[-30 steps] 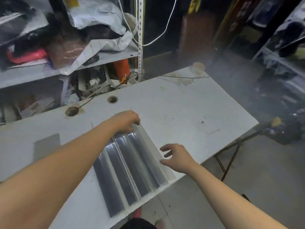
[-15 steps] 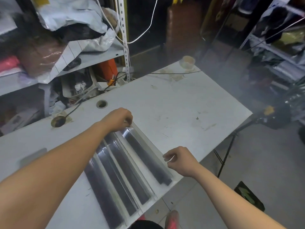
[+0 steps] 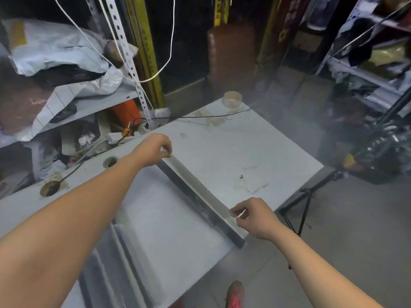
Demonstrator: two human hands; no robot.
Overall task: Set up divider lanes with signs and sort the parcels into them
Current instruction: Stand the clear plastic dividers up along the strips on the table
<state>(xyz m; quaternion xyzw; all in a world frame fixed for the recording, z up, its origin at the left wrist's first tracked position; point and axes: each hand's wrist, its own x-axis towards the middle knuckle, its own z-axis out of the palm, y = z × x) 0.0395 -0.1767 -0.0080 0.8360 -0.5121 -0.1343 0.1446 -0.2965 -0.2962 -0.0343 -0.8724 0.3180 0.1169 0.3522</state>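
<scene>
Nearest of all, a red shoe (image 3: 234,293) is standing on the floor, below the near end of the held divider (image 3: 195,187). To the near left of that divider, the other dividers (image 3: 124,270) are lying side by side on the white surface (image 3: 222,156), blurred. The right hand (image 3: 255,217) is pinching the held divider's near end between curled fingers and thumb, at the surface's near edge. The divider, a long pale strip with a dark side, is running diagonally over the surface; whether it is touching the surface cannot be told. The left hand (image 3: 155,150) is gripping the divider's far end with fingers clenched round it. Left of the divider, a round cable hole (image 3: 110,161) is showing in the surface. Beyond the divider's far end, a tape roll (image 3: 232,99) is sitting at the surface's far corner. Far left of the divider, a metal shelf (image 3: 100,105) is holding crumpled grey parcel bags (image 3: 55,52).
</scene>
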